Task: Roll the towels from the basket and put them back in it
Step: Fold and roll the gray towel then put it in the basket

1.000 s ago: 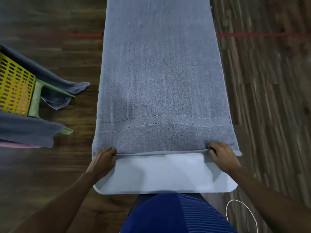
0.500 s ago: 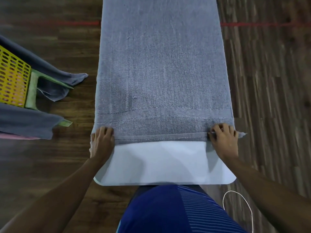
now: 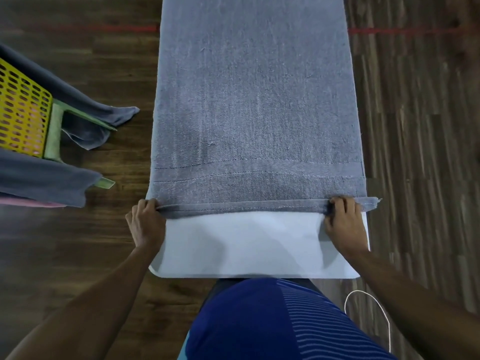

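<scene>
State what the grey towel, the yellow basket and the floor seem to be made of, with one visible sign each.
Grey towel: probably cotton terry, matt; fuzzy pile, stitched hem. Yellow basket: likely moulded plastic; regular perforated wall. Floor: wood or laminate; grained planks.

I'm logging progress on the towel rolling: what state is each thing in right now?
grey towel: spread flat along the table, near edge turned over into a narrow first roll.
left hand: grips the roll's left end.
right hand: grips the roll's right end.
draped towels: unrolled, hanging over the basket rim.
basket: at left, partly in view.
</scene>
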